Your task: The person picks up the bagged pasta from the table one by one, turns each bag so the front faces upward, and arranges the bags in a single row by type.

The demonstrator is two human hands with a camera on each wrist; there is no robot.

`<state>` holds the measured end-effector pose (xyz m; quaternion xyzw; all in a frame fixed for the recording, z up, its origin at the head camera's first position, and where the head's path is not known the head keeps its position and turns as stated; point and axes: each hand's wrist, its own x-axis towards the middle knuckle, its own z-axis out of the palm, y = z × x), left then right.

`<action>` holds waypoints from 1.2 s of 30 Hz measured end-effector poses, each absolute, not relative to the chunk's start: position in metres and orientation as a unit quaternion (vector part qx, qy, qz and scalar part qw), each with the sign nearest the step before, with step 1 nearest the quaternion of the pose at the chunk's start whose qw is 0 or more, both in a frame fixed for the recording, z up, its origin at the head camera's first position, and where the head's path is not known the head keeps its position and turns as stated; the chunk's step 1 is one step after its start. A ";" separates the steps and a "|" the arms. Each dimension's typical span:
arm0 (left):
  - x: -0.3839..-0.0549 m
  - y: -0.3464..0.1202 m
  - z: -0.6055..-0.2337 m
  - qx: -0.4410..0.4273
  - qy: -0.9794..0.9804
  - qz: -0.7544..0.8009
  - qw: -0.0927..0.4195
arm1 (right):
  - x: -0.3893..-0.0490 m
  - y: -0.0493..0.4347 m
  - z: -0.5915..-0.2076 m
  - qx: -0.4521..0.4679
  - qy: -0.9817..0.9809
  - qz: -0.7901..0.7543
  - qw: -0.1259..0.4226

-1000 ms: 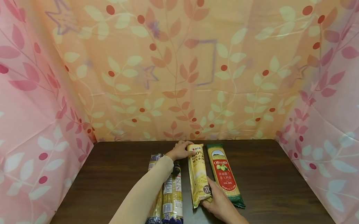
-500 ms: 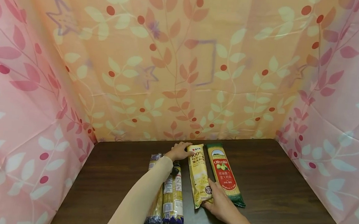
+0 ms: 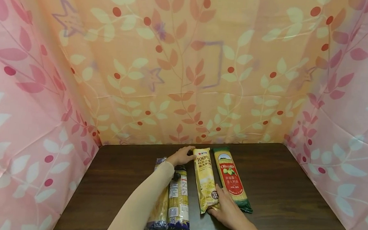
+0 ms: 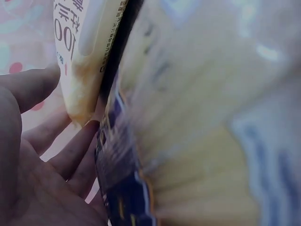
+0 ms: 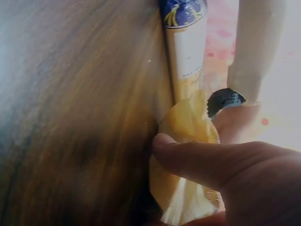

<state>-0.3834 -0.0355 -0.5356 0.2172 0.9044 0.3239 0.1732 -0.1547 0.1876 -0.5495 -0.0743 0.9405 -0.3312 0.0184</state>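
Observation:
A yellow pasta packet (image 3: 205, 180) lies lengthwise between my two hands, its printed face up. My left hand (image 3: 181, 157) holds its far end; in the left wrist view the thumb is on one side of the packet (image 4: 80, 66) and the fingers reach behind its tip. At the near end my right hand (image 3: 228, 211) grips the packet, thumb over the crimped wrapper (image 5: 186, 125) and the other fingers mostly hidden. Just right of it lies a red-labelled spaghetti packet (image 3: 231, 175) with green ends.
Two clear pasta packets with dark blue ends, the inner one (image 3: 179, 203) and the outer one (image 3: 159, 213), lie side by side under my left forearm (image 3: 146, 194). The dark wooden table (image 3: 287, 193) ends at a floral cloth (image 3: 186, 76).
The yellow packet has rolled slightly, so its printed face shows more fully. Both hands stay at its ends. The other packets keep their places; the head view has shifted a little.

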 end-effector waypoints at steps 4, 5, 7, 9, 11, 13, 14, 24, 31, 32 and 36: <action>-0.378 -0.043 -0.533 0.228 0.901 0.325 0.174 | -0.151 0.188 -0.544 -0.066 0.940 -0.333 0.035; -0.377 -0.044 -0.532 0.229 0.903 0.319 0.173 | -0.149 0.188 -0.543 -0.066 0.941 -0.331 0.035; -0.374 -0.048 -0.529 0.234 0.909 0.303 0.168 | -0.147 0.187 -0.541 -0.066 0.943 -0.325 0.027; -0.371 -0.052 -0.527 0.236 0.917 0.279 0.161 | -0.144 0.187 -0.539 -0.066 0.946 -0.317 0.019; -0.369 -0.057 -0.524 0.239 0.923 0.258 0.156 | -0.141 0.187 -0.536 -0.070 0.949 -0.309 0.008; -0.368 -0.063 -0.524 0.242 0.925 0.248 0.153 | -0.139 0.186 -0.534 -0.074 0.950 -0.304 -0.004; -0.367 -0.066 -0.524 0.243 0.925 0.248 0.153 | -0.137 0.185 -0.532 -0.078 0.950 -0.303 -0.013; -0.360 -0.089 -0.523 0.248 0.934 0.225 0.126 | -0.129 0.170 -0.532 -0.141 0.927 -0.314 -0.147; -0.353 -0.094 -0.527 0.250 0.937 0.219 0.113 | -0.121 0.158 -0.539 -0.220 0.879 -0.385 -0.173; -0.351 -0.094 -0.527 0.250 0.939 0.212 0.108 | -0.120 0.156 -0.540 -0.232 0.875 -0.396 -0.156; -0.346 -0.093 -0.526 0.239 0.947 0.191 0.100 | -0.114 0.148 -0.542 -0.260 0.867 -0.421 -0.062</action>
